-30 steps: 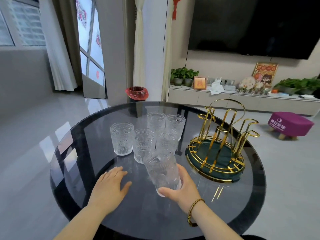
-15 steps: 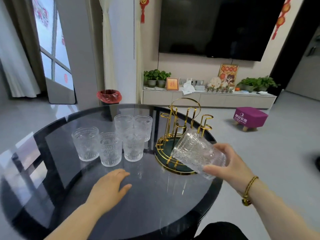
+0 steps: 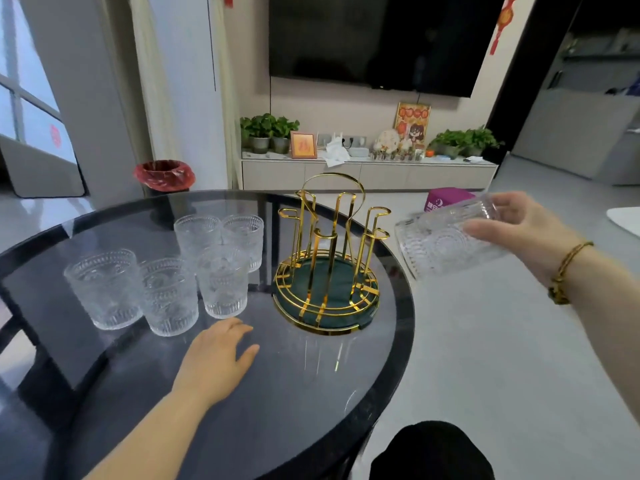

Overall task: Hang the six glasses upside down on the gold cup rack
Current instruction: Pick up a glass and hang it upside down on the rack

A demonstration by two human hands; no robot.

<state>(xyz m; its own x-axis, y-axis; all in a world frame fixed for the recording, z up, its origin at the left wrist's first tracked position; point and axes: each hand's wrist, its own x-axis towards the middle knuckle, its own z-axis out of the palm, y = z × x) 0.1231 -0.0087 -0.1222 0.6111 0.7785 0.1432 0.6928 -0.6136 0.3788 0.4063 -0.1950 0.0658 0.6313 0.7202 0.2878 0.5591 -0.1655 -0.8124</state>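
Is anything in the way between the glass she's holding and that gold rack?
Nothing visible. The glass, held on its side in the right hand, is off the table's right edge; only open air separates it from the gold cup rack, whose pegs are all bare.

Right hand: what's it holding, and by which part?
The right hand grips a clear embossed glass tumbler around its base end, tipped sideways. The left hand holds nothing.

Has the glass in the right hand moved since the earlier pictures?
Yes. The held glass left the group of glasses, passed the gold rack and now lies tilted in the right hand, off the table's right edge.
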